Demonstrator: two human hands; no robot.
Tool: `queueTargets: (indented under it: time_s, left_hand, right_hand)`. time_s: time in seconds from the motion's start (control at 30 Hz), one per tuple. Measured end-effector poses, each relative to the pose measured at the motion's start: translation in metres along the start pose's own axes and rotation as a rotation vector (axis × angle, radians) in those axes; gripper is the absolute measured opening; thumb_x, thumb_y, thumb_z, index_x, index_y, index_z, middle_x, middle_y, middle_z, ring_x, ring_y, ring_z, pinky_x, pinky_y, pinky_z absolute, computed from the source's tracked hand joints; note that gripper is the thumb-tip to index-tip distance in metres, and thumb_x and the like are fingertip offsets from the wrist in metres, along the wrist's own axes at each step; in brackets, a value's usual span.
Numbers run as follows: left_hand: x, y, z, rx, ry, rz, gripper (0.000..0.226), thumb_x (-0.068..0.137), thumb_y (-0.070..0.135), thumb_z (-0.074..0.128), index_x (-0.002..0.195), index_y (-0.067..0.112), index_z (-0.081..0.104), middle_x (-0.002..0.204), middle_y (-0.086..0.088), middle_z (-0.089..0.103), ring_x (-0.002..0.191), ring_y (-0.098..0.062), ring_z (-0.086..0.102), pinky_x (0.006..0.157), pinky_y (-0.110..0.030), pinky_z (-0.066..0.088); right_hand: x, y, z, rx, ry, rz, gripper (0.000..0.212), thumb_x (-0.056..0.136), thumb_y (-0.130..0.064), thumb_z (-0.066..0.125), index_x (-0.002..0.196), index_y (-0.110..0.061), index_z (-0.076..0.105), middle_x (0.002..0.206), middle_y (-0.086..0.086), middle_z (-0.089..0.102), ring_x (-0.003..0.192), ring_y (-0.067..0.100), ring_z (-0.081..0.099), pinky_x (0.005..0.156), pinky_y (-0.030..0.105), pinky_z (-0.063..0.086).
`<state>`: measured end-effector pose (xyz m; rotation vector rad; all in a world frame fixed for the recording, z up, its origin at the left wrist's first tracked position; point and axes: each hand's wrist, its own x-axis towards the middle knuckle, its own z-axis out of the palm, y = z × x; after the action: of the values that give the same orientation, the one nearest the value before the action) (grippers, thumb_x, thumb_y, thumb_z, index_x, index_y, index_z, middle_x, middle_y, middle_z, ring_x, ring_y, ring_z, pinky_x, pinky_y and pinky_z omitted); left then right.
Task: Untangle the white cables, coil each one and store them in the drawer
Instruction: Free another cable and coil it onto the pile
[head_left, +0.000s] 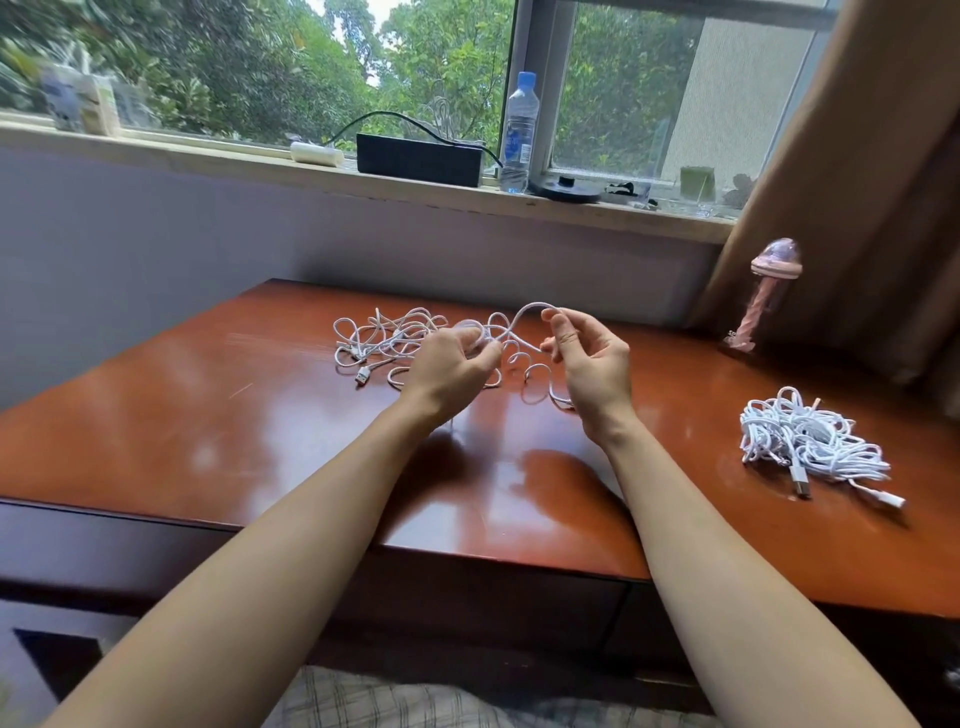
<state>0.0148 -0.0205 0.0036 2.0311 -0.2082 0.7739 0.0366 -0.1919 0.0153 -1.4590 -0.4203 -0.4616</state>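
Both hands up over the bench (208, 426), mid-surface. Left hand (449, 366): fingers (485, 356) curled, pinching a strand of the loose cable tangle (387, 338). Right hand (589, 364): fingers (558, 325) pinching the same strand where it arcs up off the surface between the two hands. Rest of the tangle lies spread on the bench, mostly just left of the left hand, with a USB plug (362, 375) at its near edge. Second cable bundle (810, 441), denser, sits well apart on the right side of the bench, untouched. Pink ornament (763, 296) at the far right corner. Water bottle (518, 132) and black box (418, 158) on the windowsill (208, 156).
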Motion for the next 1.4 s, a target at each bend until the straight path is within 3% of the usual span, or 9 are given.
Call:
queueTargets:
  time_s: [0.13, 0.2, 0.27, 0.37, 0.7, 0.87, 1.0, 1.23, 1.4]
  left_hand:
    - [-0.005, 0.006, 0.0, -0.119, -0.194, -0.055, 0.038, 0.089, 0.03, 0.063, 0.052, 0.02, 0.06, 0.047, 0.012, 0.052, 0.047, -0.001, 0.042, 0.055, -0.025, 0.035]
    - [-0.008, 0.011, -0.001, -0.218, -0.279, -0.08, 0.036, 0.086, 0.038, 0.058, 0.063, 0.014, 0.07, 0.049, 0.01, 0.053, 0.049, -0.006, 0.044, 0.054, -0.024, 0.039]
    - [-0.01, 0.014, -0.001, -0.34, -0.334, -0.115, 0.038, 0.086, 0.037, 0.057, 0.067, 0.006, 0.07, 0.044, 0.01, 0.043, 0.044, -0.007, 0.035, 0.048, -0.02, 0.032]
    - [-0.009, 0.015, -0.001, -0.503, -0.388, -0.152, 0.037, 0.092, 0.03, 0.057, 0.07, 0.003, 0.068, 0.044, -0.001, 0.031, 0.043, -0.014, 0.024, 0.047, -0.026, 0.022]
    - [0.0, 0.024, -0.01, -1.037, -0.341, -0.356, 0.039, 0.106, 0.024, 0.032, 0.104, 0.001, 0.064, 0.058, -0.005, 0.052, 0.055, -0.016, 0.043, 0.059, -0.027, 0.035]
    - [0.0, 0.025, -0.016, -1.247, -0.304, -0.421, 0.046, 0.102, 0.03, 0.036, 0.123, -0.004, 0.058, 0.083, -0.013, 0.071, 0.078, -0.026, 0.064, 0.08, -0.033, 0.052]
    - [0.004, 0.019, -0.015, -1.343, -0.271, -0.43, 0.053, 0.094, 0.033, 0.046, 0.13, -0.005, 0.051, 0.122, -0.026, 0.067, 0.12, -0.041, 0.061, 0.115, -0.045, 0.039]
    - [0.005, 0.016, -0.013, -1.181, -0.173, -0.318, 0.027, 0.091, 0.027, 0.051, 0.11, 0.008, 0.056, 0.131, -0.024, 0.064, 0.129, -0.037, 0.057, 0.112, -0.042, 0.041]
    - [0.008, 0.008, -0.008, -0.562, -0.008, -0.177, 0.046, 0.071, 0.018, 0.052, 0.111, 0.0, 0.063, 0.126, -0.01, 0.064, 0.13, -0.025, 0.053, 0.098, -0.029, 0.045]
  right_hand:
    - [0.004, -0.001, -0.001, 0.07, 0.039, 0.003, 0.017, 0.101, -0.016, 0.063, 0.106, -0.003, 0.072, 0.059, 0.0, 0.054, 0.059, 0.011, 0.062, 0.074, 0.035, 0.06]
    - [0.003, -0.001, -0.002, 0.029, 0.03, -0.007, 0.014, 0.101, -0.02, 0.063, 0.105, -0.01, 0.073, 0.062, 0.009, 0.047, 0.048, 0.011, 0.053, 0.06, 0.034, 0.057]
    - [0.002, -0.001, -0.002, -0.053, 0.042, -0.032, 0.014, 0.101, -0.024, 0.063, 0.104, -0.015, 0.074, 0.068, 0.011, 0.044, 0.047, 0.012, 0.042, 0.048, 0.026, 0.041]
    - [0.004, 0.003, -0.004, -0.12, 0.051, -0.051, 0.016, 0.1, -0.026, 0.064, 0.105, -0.015, 0.075, 0.076, 0.009, 0.051, 0.06, 0.012, 0.039, 0.054, 0.02, 0.037]
    - [0.004, 0.025, -0.011, -0.628, -0.211, -0.054, 0.017, 0.095, -0.043, 0.064, 0.092, -0.032, 0.077, 0.051, -0.015, 0.052, 0.051, 0.005, 0.045, 0.056, 0.028, 0.037]
    - [-0.003, 0.024, -0.007, -0.795, -0.448, -0.074, 0.024, 0.097, -0.049, 0.059, 0.109, -0.036, 0.075, 0.077, -0.006, 0.071, 0.077, 0.018, 0.063, 0.074, 0.036, 0.052]
    - [-0.012, 0.023, 0.001, -0.78, -0.558, -0.081, 0.029, 0.098, -0.031, 0.06, 0.125, -0.033, 0.07, 0.069, 0.001, 0.069, 0.076, 0.021, 0.065, 0.079, 0.037, 0.053]
    - [-0.016, 0.019, 0.006, -0.821, -0.575, -0.12, 0.024, 0.091, -0.015, 0.056, 0.106, -0.025, 0.073, 0.062, -0.009, 0.055, 0.066, 0.002, 0.052, 0.066, 0.026, 0.038]
    - [-0.012, 0.021, 0.002, -0.828, -0.542, -0.157, 0.018, 0.087, -0.018, 0.06, 0.089, -0.027, 0.076, 0.071, -0.009, 0.064, 0.071, 0.011, 0.057, 0.071, 0.03, 0.045]
